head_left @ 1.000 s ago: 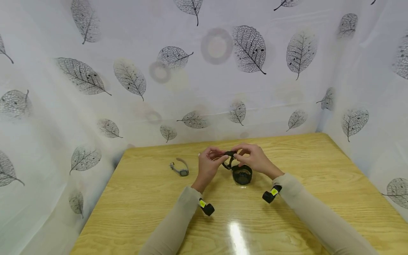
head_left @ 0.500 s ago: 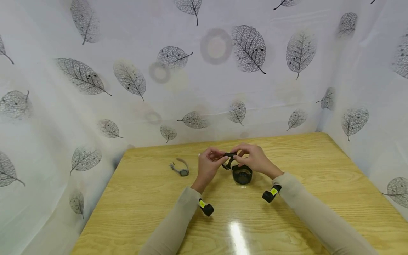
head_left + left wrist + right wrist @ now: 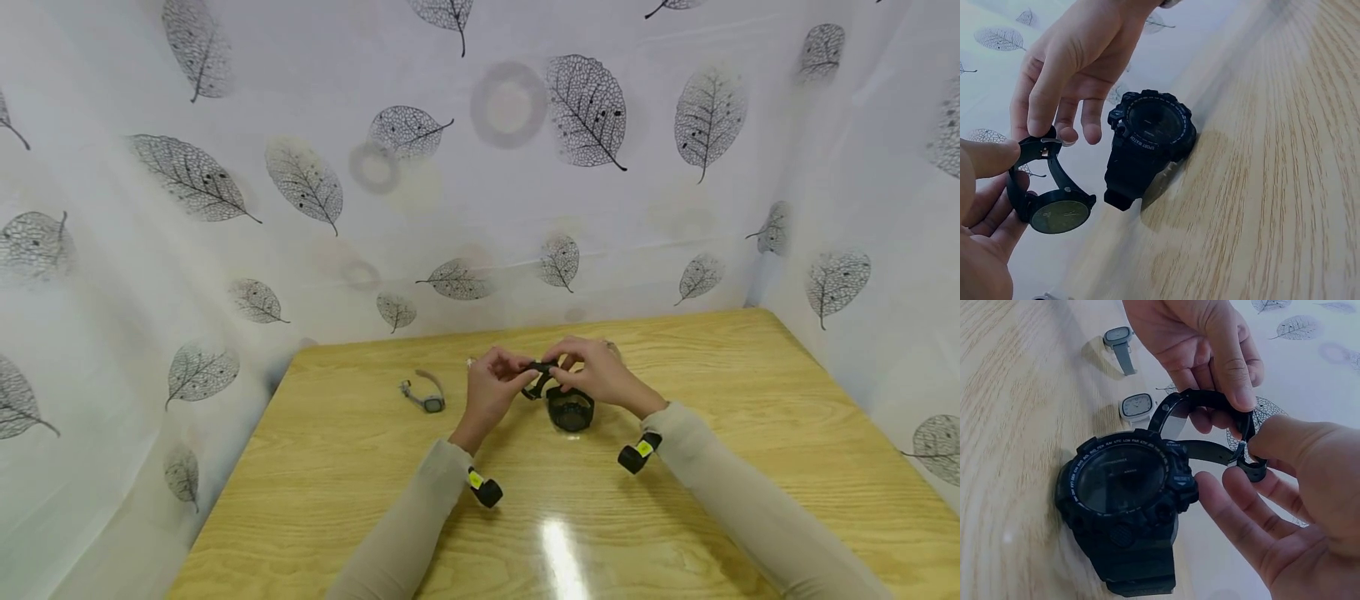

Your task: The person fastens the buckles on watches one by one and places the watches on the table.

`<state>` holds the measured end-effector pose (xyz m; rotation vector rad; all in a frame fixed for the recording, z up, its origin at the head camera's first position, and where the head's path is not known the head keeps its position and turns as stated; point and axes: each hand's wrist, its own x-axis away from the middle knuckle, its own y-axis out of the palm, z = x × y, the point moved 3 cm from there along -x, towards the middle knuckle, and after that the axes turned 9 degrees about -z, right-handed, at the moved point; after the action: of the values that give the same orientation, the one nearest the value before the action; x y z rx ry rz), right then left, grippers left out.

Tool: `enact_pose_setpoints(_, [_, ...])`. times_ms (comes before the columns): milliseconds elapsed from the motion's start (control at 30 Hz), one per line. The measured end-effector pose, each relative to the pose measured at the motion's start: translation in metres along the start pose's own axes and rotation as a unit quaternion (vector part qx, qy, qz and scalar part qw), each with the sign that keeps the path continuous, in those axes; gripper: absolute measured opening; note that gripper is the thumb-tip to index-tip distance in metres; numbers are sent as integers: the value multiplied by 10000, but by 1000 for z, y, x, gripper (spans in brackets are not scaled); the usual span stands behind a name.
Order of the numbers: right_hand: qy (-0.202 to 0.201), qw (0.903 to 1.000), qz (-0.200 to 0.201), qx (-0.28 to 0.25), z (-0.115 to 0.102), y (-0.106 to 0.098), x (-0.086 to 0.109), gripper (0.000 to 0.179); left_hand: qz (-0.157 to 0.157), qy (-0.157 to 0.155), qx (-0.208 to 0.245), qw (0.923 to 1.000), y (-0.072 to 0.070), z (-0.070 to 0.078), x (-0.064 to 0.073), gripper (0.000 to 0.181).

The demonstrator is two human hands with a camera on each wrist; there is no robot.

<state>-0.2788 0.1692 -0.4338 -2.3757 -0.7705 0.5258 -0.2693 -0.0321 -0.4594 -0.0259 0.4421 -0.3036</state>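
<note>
A black watch with a round face [image 3: 1060,216] is held up between both hands, its strap bent into a loop. The left hand [image 3: 491,387] pinches the strap [image 3: 1210,399] between thumb and fingers. At the buckle [image 3: 1052,141], the right hand [image 3: 597,377] pinches the strap end with its thumb and index finger, other fingers loosely bent. Just below the right hand, a bulky black sport watch [image 3: 572,412] stands on the table, its strap looped beneath it. The fingers partly cover the held watch in the head view.
A grey watch [image 3: 432,404] lies on the wooden table [image 3: 337,483], left of the hands. A white square-faced watch [image 3: 1137,406] lies beyond the sport watch in the right wrist view. Leaf-patterned curtains [image 3: 465,208] line the back and sides.
Both hands keep nearly the same place and grip. The held watch's loop has tilted slightly between them. The other watches lie where they were.
</note>
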Motion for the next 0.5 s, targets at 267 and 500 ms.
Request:
enact_pose_setpoints(267, [11,9988,-21,-486,2,4,-1,25,-76,-22,-58,10000,-1,-2,0,22])
enact_pose_setpoints(500, [248,9899,408,-1338,7,8,2,31,325,-175,77,9993,-4,-3,-1,24])
